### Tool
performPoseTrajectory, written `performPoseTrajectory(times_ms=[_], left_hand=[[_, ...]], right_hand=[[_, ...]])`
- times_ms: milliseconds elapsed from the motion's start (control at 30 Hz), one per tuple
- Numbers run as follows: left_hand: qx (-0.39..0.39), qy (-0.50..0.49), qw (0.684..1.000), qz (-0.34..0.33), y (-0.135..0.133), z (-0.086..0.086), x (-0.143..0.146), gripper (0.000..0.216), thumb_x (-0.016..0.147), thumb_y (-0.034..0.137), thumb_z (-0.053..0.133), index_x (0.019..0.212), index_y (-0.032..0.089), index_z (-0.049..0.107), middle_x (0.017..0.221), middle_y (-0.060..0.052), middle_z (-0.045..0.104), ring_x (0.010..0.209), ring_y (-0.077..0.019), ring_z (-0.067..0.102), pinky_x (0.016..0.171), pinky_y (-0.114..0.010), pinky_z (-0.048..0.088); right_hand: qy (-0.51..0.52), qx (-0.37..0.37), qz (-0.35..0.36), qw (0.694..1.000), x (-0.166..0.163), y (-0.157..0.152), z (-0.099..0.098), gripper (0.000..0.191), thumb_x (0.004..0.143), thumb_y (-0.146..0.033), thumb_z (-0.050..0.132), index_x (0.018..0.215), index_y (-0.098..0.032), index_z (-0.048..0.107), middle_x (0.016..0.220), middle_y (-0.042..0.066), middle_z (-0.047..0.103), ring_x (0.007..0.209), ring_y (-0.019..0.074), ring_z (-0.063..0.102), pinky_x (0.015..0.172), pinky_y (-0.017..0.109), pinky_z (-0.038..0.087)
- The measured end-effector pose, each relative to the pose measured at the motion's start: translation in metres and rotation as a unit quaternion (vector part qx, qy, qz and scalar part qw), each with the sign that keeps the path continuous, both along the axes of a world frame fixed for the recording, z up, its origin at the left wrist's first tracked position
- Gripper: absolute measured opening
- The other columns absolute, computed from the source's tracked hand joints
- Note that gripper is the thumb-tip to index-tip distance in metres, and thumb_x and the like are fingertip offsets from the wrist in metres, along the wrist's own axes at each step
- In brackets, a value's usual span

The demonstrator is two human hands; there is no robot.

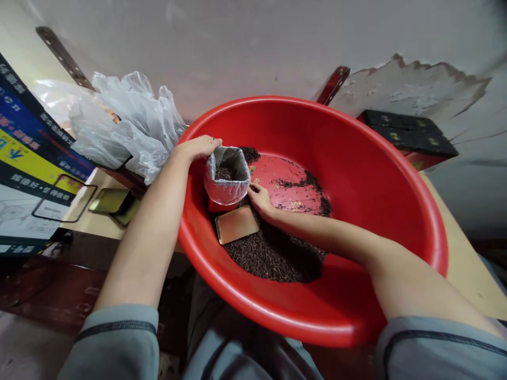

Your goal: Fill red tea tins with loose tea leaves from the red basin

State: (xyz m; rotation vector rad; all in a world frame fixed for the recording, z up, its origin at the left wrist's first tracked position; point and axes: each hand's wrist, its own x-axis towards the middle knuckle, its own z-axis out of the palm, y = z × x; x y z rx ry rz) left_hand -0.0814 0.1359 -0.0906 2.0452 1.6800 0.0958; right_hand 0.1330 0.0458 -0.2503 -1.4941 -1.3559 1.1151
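A red tin (216, 206) lined with a clear plastic bag (227, 191) stands inside the big red basin (336, 330), at its left side. Dark loose tea leaves (273, 258) lie heaped on the basin floor, and some show inside the bag. My left hand (204, 146) is closed on the tin's far left edge, its fingertips partly hidden. On the opposite side, my right hand (261, 200) has its curled fingers against the lined tin, just above the leaves. A gold-coloured tin lid (237, 225) lies on the leaves in front of the tin.
Clear plastic bags (138, 119) bunch up left of the basin. Gold lids (111, 201) and a thin dark frame (65, 217) are beside a printed box (24, 169). Black-topped tins (407, 132) stand at the right on the pale tabletop (471, 253), near the wall.
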Motion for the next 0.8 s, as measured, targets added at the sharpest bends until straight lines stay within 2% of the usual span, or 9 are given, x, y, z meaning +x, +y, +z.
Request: performPoseTrajectory(times_ms=[133,233,367,467,600,667,800], left_hand=[[0.008,0.002,1.000,-0.003,-0.004,0.004,0.001,0.053,0.098,0.043,0.031,0.115,0.017,0.073,0.127,-0.009,0.073,0.117,-0.0222,0.067,0.099,-0.026,0.046],[0.001,-0.001,1.000,-0.004,-0.008,0.006,0.002,0.055,0.099,0.042,0.030,0.118,0.014,0.073,0.128,-0.011,0.072,0.116,-0.0217,0.067,0.100,-0.025,0.046],[-0.004,-0.011,1.000,-0.004,-0.008,0.006,0.001,0.054,0.100,0.041,0.030,0.121,0.013,0.071,0.132,-0.011,0.071,0.117,-0.0205,0.067,0.102,-0.024,0.045],[-0.003,-0.008,1.000,-0.005,-0.006,0.005,0.001,0.054,0.101,0.042,0.031,0.122,0.014,0.071,0.136,-0.011,0.069,0.121,-0.0203,0.066,0.104,-0.024,0.044],[0.004,-0.009,1.000,-0.006,-0.005,0.004,0.002,0.049,0.100,0.039,0.034,0.117,0.015,0.073,0.132,-0.010,0.071,0.119,-0.0214,0.067,0.104,-0.026,0.045],[0.008,-0.031,0.999,0.007,-0.007,0.004,0.002,0.043,0.098,0.038,0.040,0.110,0.017,0.075,0.124,-0.009,0.075,0.112,-0.0229,0.069,0.099,-0.027,0.049],[0.007,-0.052,0.998,0.027,-0.010,0.005,-0.001,0.030,0.088,0.039,0.057,0.091,0.017,0.077,0.098,-0.009,0.080,0.093,-0.0264,0.073,0.082,-0.028,0.054]], right_hand=[[-0.030,0.011,-0.014,0.999,-0.006,0.004,0.003,0.029,0.077,-0.037,0.071,0.096,-0.015,0.076,0.104,0.009,0.078,0.100,0.0228,0.070,0.095,0.035,0.053],[-0.002,0.009,-0.021,1.000,-0.009,0.012,0.011,0.025,0.078,-0.039,0.069,0.087,-0.016,0.073,0.092,0.007,0.077,0.088,0.0215,0.069,0.084,0.033,0.055],[0.057,0.040,-0.047,0.996,-0.006,0.043,0.042,0.035,0.081,-0.053,0.064,0.082,-0.018,0.067,0.083,0.005,0.072,0.078,0.0185,0.065,0.069,0.029,0.054],[0.113,0.106,-0.067,0.986,-0.006,0.070,0.080,0.042,0.082,-0.061,0.064,0.087,-0.020,0.065,0.089,0.005,0.070,0.084,0.0185,0.065,0.071,0.030,0.055],[0.184,0.163,-0.019,0.969,-0.028,0.079,0.122,0.052,0.084,-0.069,0.063,0.101,-0.020,0.065,0.094,0.004,0.068,0.095,0.0189,0.065,0.079,0.032,0.056],[0.220,0.172,0.011,0.960,-0.045,0.070,0.132,0.052,0.083,-0.069,0.065,0.101,-0.021,0.065,0.091,0.002,0.067,0.095,0.0186,0.065,0.082,0.033,0.056],[0.286,0.150,0.070,0.944,-0.069,0.050,0.138,0.047,0.082,-0.067,0.066,0.087,-0.020,0.065,0.083,0.002,0.068,0.089,0.0183,0.067,0.085,0.035,0.055]])
